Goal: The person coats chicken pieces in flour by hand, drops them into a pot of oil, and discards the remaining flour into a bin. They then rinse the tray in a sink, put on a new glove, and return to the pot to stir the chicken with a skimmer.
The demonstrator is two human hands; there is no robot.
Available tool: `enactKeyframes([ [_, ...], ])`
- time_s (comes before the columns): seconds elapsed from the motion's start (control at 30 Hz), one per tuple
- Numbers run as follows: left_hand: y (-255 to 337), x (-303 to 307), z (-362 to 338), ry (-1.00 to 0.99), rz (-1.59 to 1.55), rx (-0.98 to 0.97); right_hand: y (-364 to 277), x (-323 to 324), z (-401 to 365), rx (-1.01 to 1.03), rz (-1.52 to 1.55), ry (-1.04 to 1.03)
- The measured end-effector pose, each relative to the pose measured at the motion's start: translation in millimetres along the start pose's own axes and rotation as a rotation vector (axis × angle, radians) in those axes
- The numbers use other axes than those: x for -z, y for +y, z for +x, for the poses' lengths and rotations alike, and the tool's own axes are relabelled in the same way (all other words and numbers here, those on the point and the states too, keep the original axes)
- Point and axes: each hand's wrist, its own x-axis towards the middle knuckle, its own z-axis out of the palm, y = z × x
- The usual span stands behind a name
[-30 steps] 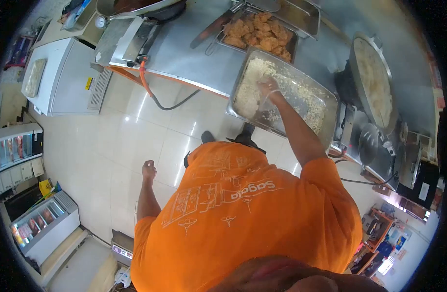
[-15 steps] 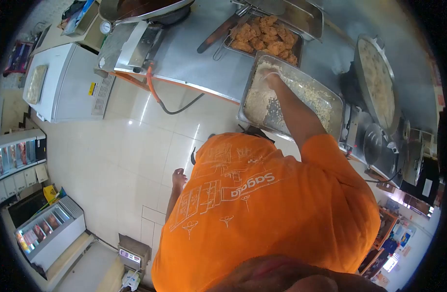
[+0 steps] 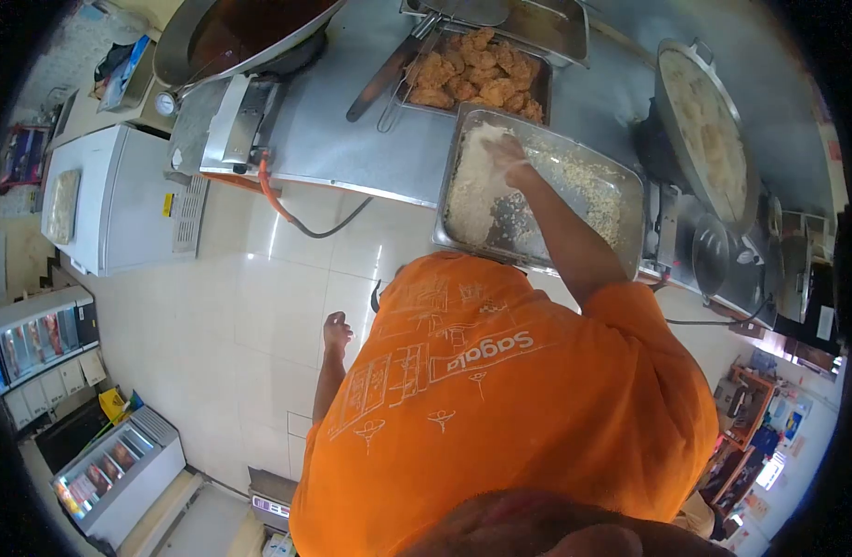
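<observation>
My right hand (image 3: 508,160) is in a metal tray (image 3: 588,147), touching pale flour (image 3: 472,190) heaped along its left side. Its fingers look spread and are partly coated in flour. Small pale crumbs (image 3: 600,200) lie across the tray's right half. Away from the counter, my left hand (image 3: 337,332) hangs beside my orange shirt over the floor, holding nothing, its fingers loosely bent and apart. Directly behind the flour tray is a second tray of browned fried pieces (image 3: 486,74).
A wide pan of dark liquid (image 3: 250,32) stands at the upper left, and a wok of pale bubbling contents (image 3: 704,121) at the right. A long-handled tool (image 3: 389,79) lies near the fried pieces. An orange hose (image 3: 270,190) hangs off the counter (image 3: 352,153).
The view has shifted, so the counter items appear farther left. My right hand has moved slightly right and nearer within the flour tray. My left hand remains down at my side.
</observation>
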Motion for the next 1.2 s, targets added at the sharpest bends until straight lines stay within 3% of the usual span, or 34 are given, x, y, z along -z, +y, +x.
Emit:
enactKeyframes([
  [0.07, 0, 0, 7, -0.029, -0.081, 0.026, -49, 92, -39, -0.338, 0.494, -0.021],
  [0.17, 1, -1, 5, -0.070, -0.184, 0.116, 21, 72, -61, -0.453, 1.172, 0.066],
  [0.27, -2, -7, 7, -0.058, -0.107, 0.137, 41, 95, -86, -0.430, 1.043, -0.060],
  [0.3, -1, -11, 2, -0.041, -0.078, 0.124, 73, 65, -77, -0.175, 0.684, 0.010],
  [0.4, -8, -9, 2, -0.052, -0.106, 0.143, 37, 67, -59, -0.306, 0.160, 0.120],
  [0.43, -10, -8, 5, -0.066, -0.135, 0.160, 52, 38, -35, -0.241, 0.168, 0.076],
  [0.5, -8, -10, -3, -0.023, -0.040, 0.103, 43, 11, -3, -0.268, 0.480, -0.018],
  [0.6, 10, -8, -28, 0.020, 0.053, 0.065, 16, -50, 35, -0.619, 1.264, 0.128],
  [0.7, 19, -10, -43, 0.055, 0.103, -0.015, -4, -36, 50, -0.788, 1.371, 0.001],
  [0.77, -13, -3, -33, 0.015, -0.047, -0.094, 16, -73, 73, -0.532, 1.133, -0.046],
  [0.83, -86, 14, 19, -0.091, 0.098, -0.141, 14, -60, 64, -0.413, 0.951, -0.062],
  [0.9, -129, 18, 44, -0.118, 0.119, -0.240, -29, 35, 23, -0.408, 0.842, -0.039],
  [0.97, -149, 11, 47, -0.078, 0.029, -0.384, -29, 71, 4, -0.356, 0.764, -0.067],
  [1.03, -129, 7, 28, -0.039, 0.050, -0.212, -9, 93, -18, -0.305, 0.683, -0.112],
  [1.13, -104, -3, -2, 0.000, 0.066, -0.009, 44, 86, -44, 0.017, 0.515, -0.103],
  [1.2, -102, -2, 5, -0.019, 0.157, -0.043, 79, 67, -44, 0.113, 0.247, -0.147],
])
